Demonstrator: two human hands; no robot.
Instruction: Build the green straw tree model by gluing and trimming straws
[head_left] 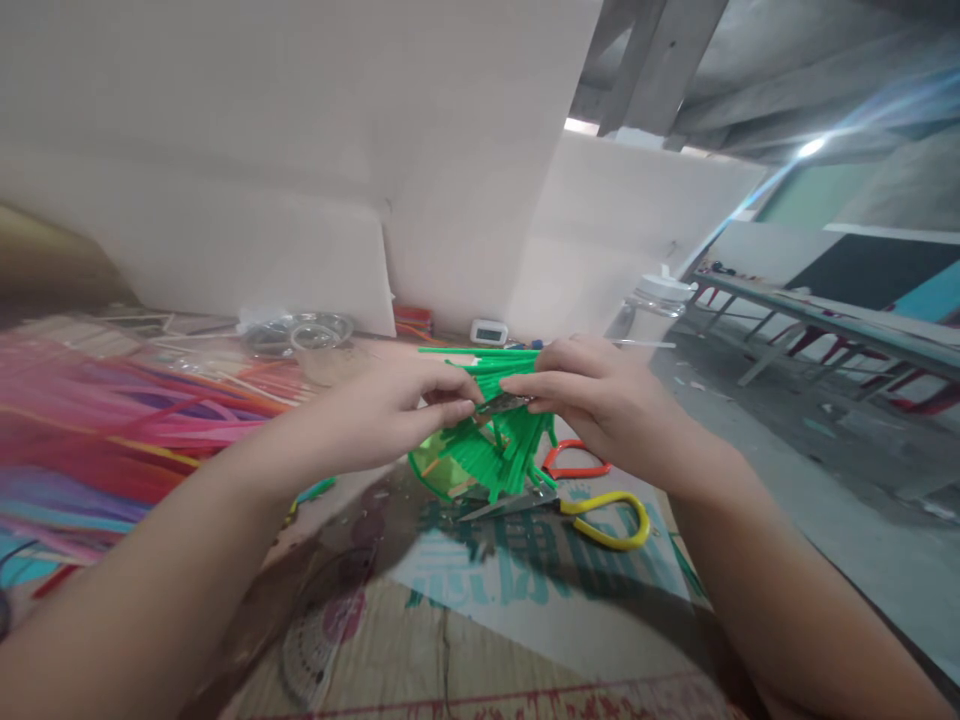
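A fanned bundle of green pipe cleaners is between my two hands above the table. My left hand is closed, thumb and forefinger pinched at the bundle's left side. From the right, my right hand grips the bundle's upper part with bent fingers. A small dark, shiny strip crosses the bundle between my fingertips; its kind is unclear. Just below lie yellow-handled scissors, their blades partly under the green ends. A red-orange scissor handle shows behind them.
Many coloured pipe cleaners, blurred, cover the table's left. Clear rolls of tape, a small white digital clock and a clear jar with white lid stand at the back. A protractor lies in front. White boards rise behind.
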